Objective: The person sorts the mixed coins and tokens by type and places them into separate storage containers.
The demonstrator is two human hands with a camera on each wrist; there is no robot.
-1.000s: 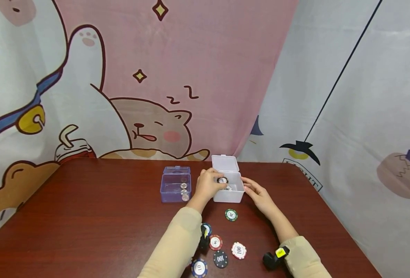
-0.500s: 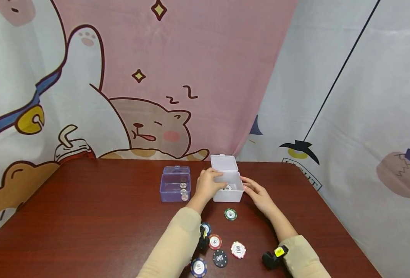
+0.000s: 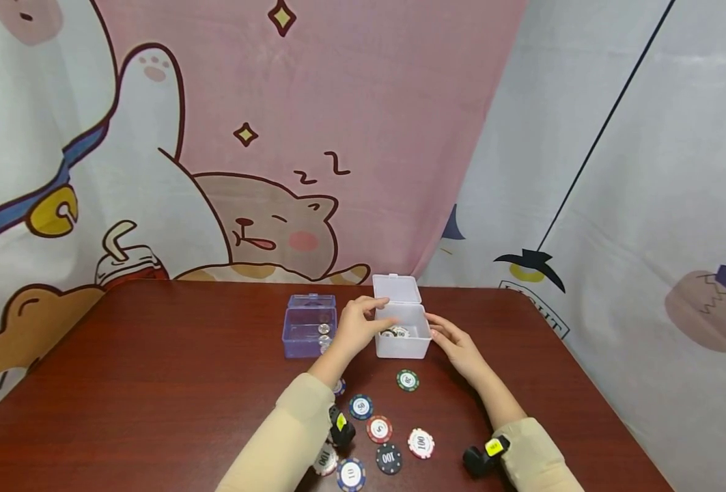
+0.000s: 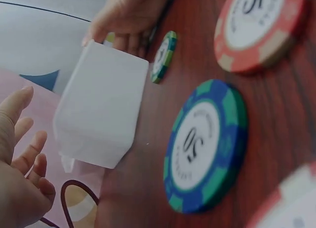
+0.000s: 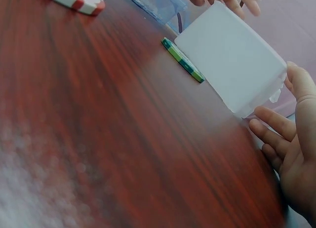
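Note:
A white lidded plastic box (image 3: 402,348) stands open at the back of the table, with poker chips (image 3: 402,332) inside. My left hand (image 3: 358,328) hovers at the box's left rim, thumb and fingers spread and holding nothing; the left wrist view shows the fingers (image 4: 30,151) loosely extended. Against the box's right side my right hand (image 3: 461,348) rests its fingertips; in the right wrist view its thumb and fingers (image 5: 276,122) lie about the box's corner. A green poker chip (image 3: 408,380) lies in front of the box.
Left of the white box is a blue transparent box (image 3: 298,347) with its lid up and small silvery discs (image 3: 324,329) inside. Nearer me lie a blue-green chip (image 3: 360,407), a red chip (image 3: 379,429), a white chip (image 3: 421,443), a black chip (image 3: 389,458) and a blue chip (image 3: 351,474).
The dark chip that my left hand held over the white box has been let go and lies inside. My left hand has drawn back a little leftward; the right hand stays put.

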